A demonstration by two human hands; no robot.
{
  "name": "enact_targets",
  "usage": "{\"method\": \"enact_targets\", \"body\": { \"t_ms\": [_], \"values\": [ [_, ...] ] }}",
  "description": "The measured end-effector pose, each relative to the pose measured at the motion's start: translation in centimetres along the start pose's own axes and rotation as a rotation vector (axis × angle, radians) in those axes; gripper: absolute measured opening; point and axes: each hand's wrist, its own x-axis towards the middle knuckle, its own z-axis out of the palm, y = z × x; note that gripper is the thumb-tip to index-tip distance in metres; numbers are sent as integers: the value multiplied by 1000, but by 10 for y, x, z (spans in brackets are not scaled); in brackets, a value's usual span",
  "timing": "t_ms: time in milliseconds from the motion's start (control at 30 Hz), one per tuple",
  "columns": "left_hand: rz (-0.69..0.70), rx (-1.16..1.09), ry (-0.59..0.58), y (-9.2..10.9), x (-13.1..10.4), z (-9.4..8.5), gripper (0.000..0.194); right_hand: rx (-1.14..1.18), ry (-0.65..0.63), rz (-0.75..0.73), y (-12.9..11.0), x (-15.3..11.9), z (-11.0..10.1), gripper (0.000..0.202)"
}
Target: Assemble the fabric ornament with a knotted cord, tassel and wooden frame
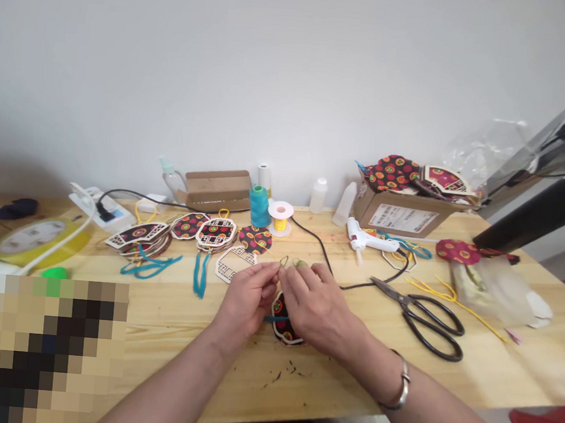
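Observation:
Close together over the table's front middle, my left hand (251, 294) and my right hand (317, 305) pinch a thin olive-coloured cord (284, 261) whose small loop sticks up between the fingertips. A small greenish piece (300, 263) shows at the right fingers; I cannot make out what it is. Beneath the hands lies a dark, flower-patterned fabric ornament (283, 332) with a pale wooden edge, partly hidden by them. A strand of teal cord (276, 318) crosses it. Just beyond my left hand is a bare wooden lattice frame (226, 267).
Black-handled scissors (433, 321) and a white glue gun (371, 240) lie to the right. Behind the hands stand a teal thread cone (260, 206) and a yellow spool (280, 224). Finished-looking ornaments (216, 232) sit left; a cardboard box (404, 214) stands back right.

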Motion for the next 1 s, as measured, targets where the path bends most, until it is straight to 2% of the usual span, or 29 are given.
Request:
{"method": "enact_targets", "body": {
  "t_ms": [67,167,233,333,433,533,633,867,1000],
  "values": [
    [43,37,-2,-1,0,0,33,153,63,141,7,0,-1,23],
    [117,133,3,-2,-2,1,29,560,120,595,21,0,2,24],
    [156,195,0,-3,-4,2,27,882,41,857,29,2,6,33],
    [172,275,-15,-4,-7,5,26,1249,-68,1040,33,5,11,38],
    [175,347,-23,-5,-9,7,26,1508,-131,1107,30,7,12,42],
    [170,407,-38,-7,-11,8,26,1660,-76,1123,27,7,11,40],
    [171,446,-73,-8,-12,7,26,1678,3,1130,28,7,12,35],
    [208,482,-100,-10,-12,5,23,1573,99,1060,28,6,12,27],
    [239,534,-128,-12,-13,4,23,1664,130,1148,28,7,15,30]
  ]
}}
